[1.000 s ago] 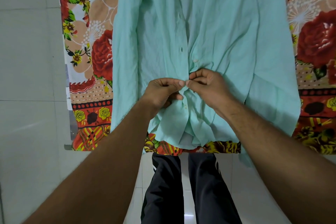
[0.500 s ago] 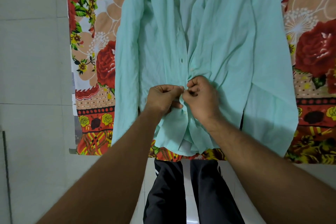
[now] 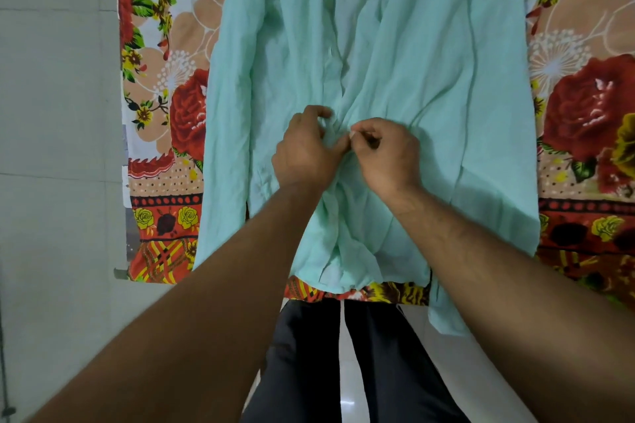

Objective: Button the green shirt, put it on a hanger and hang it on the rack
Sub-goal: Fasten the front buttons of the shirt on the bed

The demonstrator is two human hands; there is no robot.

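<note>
Early in buttoning: left hand (image 3: 305, 148) and right hand (image 3: 385, 151), fingers curled, pinching front edges of wrinkled pale green fabric shirt (image 3: 429, 79); toward 12 o'clock seemingly unfastened; hanging not yet done.

Both hands at shirt front, floral sheet beneath.
Green shirt (image 3: 429, 79) lies flat on floral sheet (image 3: 165, 96); left hand (image 3: 305, 151) and right hand (image 3: 386, 154) pinch its centre seam, fingertips touching.

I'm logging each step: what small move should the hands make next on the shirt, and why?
Likely work the button through its hole: left hand and right hand pinch the front edges of the shirt together, and the front below looks open.
</note>
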